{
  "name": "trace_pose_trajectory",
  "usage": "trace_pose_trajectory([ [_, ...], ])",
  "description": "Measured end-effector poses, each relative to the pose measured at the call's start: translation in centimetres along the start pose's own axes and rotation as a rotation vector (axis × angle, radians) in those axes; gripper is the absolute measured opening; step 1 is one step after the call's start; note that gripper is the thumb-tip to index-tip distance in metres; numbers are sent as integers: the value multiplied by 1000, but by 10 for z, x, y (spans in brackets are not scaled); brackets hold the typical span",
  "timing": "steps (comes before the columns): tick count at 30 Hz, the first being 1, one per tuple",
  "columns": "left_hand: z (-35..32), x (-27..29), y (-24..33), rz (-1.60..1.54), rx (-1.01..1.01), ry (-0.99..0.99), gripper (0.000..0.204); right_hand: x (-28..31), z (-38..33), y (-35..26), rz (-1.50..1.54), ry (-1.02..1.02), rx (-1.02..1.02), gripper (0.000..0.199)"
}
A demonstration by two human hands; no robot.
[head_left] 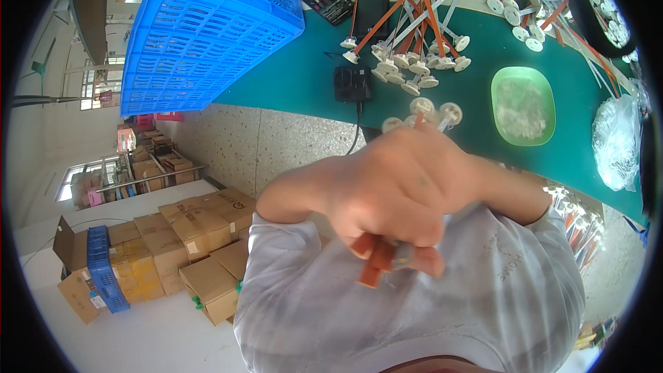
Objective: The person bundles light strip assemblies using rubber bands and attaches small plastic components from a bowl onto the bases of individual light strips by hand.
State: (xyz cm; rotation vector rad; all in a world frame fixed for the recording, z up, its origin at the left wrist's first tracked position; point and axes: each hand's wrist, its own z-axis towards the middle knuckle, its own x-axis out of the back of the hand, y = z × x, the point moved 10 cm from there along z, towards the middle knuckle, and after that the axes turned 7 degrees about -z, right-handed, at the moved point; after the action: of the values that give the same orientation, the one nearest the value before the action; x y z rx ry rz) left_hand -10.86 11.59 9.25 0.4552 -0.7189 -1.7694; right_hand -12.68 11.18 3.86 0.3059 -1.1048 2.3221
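- Hands (397, 190) are meeting at centre frame, over our pale shirt (414, 304). They're overlapping so much we can't cleanly split left from right; the left forearm (290, 197) is coming in from centre-left, the right forearm (507, 190) from centre-right.
- Fingers (425, 231) are curling closed around a small bundle of orange-red tubes (376, 262) w/ a grey piece beside them, poking out below the fist. Which hand is doing the clamping we can't tell.
- White disc ends (431, 112) are sticking up above the knuckles, approx. upper centre, apparently the far end of the same bundle; the join is hidden by the hands.
- Green table (304, 76) is filling the upper half. On it: a pile of orange and white rods w/ disc caps (414, 41) at upper centre, a green tray (523, 105) of pale bits at upper right, a clear plastic bag (617, 139) at far right, a small black box (352, 83) w/ a cable, and a blue crate (207, 27) at upper left.
- Cardboard boxes (186, 249) are sitting on the floor at lower left.
- Doing it well, in our judgement: we're keeping the tubes aligned and the grip snug but not crushing, holding near the ends so discs stay level, and working close to the body for control.
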Motion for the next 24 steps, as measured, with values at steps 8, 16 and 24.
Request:
trace_pose_trajectory([
  [8, 19, 37, -35, 401, 247, 3, 60, 19, -17, 6, -85, 210, -3, 15],
  [16, -82, 41, -114, 179, 988, 344, 75, 34, -45, 79, 1293, 406, -350, 30],
  [24, -103, 16, -136, 107, 887, 175, 37, 74, -26, 52, 351, 233, -46, 29],
])
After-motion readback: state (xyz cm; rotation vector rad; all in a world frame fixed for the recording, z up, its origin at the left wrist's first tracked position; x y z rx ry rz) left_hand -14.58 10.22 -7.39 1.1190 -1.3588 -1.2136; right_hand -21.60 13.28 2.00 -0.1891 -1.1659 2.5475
